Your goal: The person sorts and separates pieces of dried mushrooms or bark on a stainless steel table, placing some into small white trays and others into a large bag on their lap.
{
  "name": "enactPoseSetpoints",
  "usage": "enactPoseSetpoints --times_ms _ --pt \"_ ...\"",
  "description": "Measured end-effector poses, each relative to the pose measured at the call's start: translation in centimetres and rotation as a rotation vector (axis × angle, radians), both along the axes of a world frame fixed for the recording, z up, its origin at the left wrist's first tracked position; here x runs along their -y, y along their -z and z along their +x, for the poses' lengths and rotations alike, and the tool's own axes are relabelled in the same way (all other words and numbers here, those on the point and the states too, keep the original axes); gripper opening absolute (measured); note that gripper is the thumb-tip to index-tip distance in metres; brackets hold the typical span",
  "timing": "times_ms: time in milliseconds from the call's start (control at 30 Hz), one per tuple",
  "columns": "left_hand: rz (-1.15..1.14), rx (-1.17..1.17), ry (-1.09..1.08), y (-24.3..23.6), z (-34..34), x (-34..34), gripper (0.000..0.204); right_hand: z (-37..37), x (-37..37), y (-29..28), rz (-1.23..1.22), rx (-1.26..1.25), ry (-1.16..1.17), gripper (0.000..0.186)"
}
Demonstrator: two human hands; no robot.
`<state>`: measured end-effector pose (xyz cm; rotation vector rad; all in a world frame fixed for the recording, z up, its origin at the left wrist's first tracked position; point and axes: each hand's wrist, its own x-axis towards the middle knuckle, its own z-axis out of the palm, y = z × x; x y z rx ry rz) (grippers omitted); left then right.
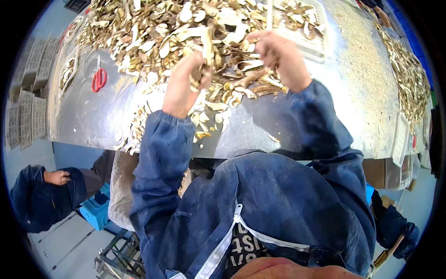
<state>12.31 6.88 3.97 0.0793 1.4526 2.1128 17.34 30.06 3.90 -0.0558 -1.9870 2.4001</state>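
Observation:
A large heap of dried mushroom slices (144, 35), cream and brown, covers the far middle of the metal table. My left hand (183, 83) is closed around several mushroom slices (207, 46), one long pale piece standing up from the fingers. To its right, my right hand (283, 58) hovers over the heap's right part with curled fingers. It is smeared by motion, and whatever its fingertips pinch is too unclear to name. Smaller slices and crumbs (202, 123) lie scattered on the metal below my left hand.
Red-handled scissors (98, 80) lie on the table at the left. A white tray (318, 53) with slices stands behind my right hand. More mushroom slices (409, 69) lie along the far right. Other people sit at the left (51, 197) and lower right (395, 228).

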Motion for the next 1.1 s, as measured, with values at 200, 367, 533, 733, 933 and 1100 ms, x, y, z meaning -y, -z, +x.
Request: enactPoseSetpoints --times_ms 200,367,533,733,933,1100 --pt "0.065 -0.509 0.231 -3.3 -7.4 -16.2 0.02 -6.3 -14.6 -2.6 -0.091 -0.212 0.287 0.041" --pt "-0.526 -1.64 0.053 -0.1 -12.8 -19.7 0.03 -4.6 -15.4 -4.1 0.09 -0.278 0.366 0.048" --pt "-0.558 -1.133 0.055 -4.3 -2.1 -0.8 0.017 3.7 -9.1 -2.5 0.634 -0.108 -0.09 0.028" --pt "-1.088 -1.235 0.078 2.8 9.9 8.2 0.036 9.5 1.5 0.4 0.752 -0.005 -0.452 0.039" --pt "-1.268 -1.254 -0.224 6.6 12.1 10.9 0.027 7.8 8.6 2.7 0.591 -0.202 -0.46 0.054" --pt "-1.222 -1.183 -0.455 6.5 12.0 12.0 0.037 4.7 6.2 1.1 0.89 -0.208 -0.296 0.037"
